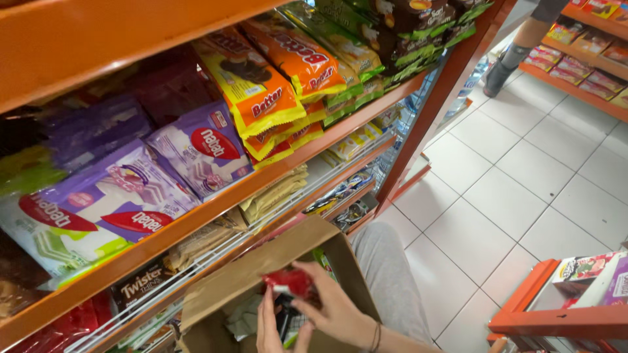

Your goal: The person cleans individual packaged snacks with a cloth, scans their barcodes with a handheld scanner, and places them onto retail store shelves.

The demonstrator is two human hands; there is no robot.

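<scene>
We see both hands low over an open cardboard box [261,274] that sits on the floor against the orange shelf [216,209]. The right hand [337,314] pinches a small red packet [291,282] just above the box opening. The left hand [267,330] is beside it, fingers curled; we cannot tell what it grips. Purple snack bags [203,150] and orange snack bags [261,91] fill the shelf above.

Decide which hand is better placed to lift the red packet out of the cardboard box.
Probably the right hand: its fingers already pinch the red packet above the cardboard box. The left hand sits lower, beside dark packets.
</scene>
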